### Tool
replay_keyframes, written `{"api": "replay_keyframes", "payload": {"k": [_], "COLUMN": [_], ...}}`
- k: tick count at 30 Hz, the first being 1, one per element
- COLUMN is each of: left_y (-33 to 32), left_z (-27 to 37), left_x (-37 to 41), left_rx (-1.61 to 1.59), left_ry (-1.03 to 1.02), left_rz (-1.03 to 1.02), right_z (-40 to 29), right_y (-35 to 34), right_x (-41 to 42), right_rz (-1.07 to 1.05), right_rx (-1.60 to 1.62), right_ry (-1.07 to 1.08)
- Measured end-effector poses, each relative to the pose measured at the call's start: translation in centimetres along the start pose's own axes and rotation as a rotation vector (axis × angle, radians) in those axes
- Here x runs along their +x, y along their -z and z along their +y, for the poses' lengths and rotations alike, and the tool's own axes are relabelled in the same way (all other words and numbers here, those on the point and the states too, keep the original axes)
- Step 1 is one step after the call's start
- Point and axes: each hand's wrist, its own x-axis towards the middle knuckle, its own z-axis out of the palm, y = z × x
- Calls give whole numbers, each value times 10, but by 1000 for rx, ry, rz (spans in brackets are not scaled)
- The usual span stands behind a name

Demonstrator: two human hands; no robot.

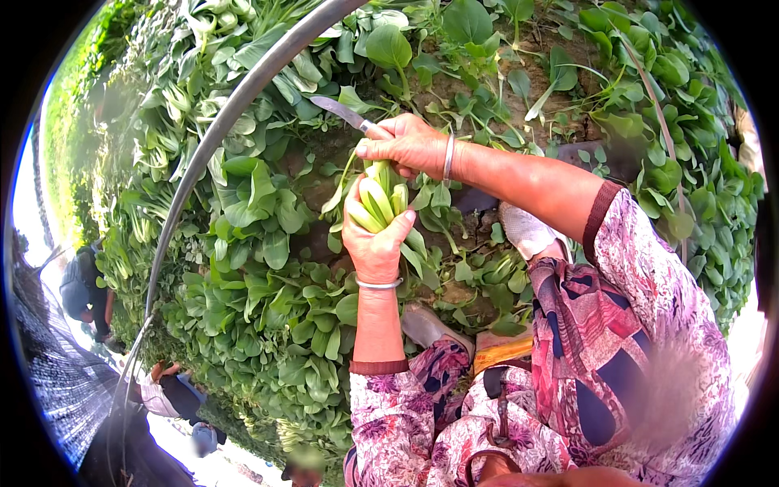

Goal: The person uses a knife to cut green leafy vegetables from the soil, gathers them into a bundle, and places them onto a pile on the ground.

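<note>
My left hand (376,243) is wrapped around a head of bok choy (376,201), its pale green stalks pointing up between thumb and fingers and some leaves hanging beside the wrist. Just above it, my right hand (405,146) grips the handle of a small knife (341,111); the blade points to the upper left, away from the stalks. The fingers of my right hand are close against the top of the stalks, and whether they also pinch a stalk is hidden. Each wrist wears a silver-coloured bangle.
Growing bok choy (274,304) stands to the left and below; cut heads (176,103) lie at the upper left. A curved hoop pole (207,146) arches across the left side. Loose leaves litter the soil by my shoes. Other people (176,392) are at the lower left.
</note>
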Motion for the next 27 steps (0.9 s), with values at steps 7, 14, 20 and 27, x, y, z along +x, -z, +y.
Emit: {"api": "replay_keyframes", "payload": {"k": [7,14,20,27], "left_y": [-16,-22,-20,0], "left_z": [30,-1,-13,-17], "left_x": [7,42,33,15], "left_rx": [-168,-286,-321,-298], "left_ry": [-206,-82,24,58], "left_rz": [216,53,121,215], "right_z": [-26,-31,-59,-64], "right_y": [40,25,105,85], "right_x": [2,6,82,121], "right_rz": [182,2,825,797], "right_rx": [-212,-218,-471,42], "right_ry": [125,142,446,48]}}
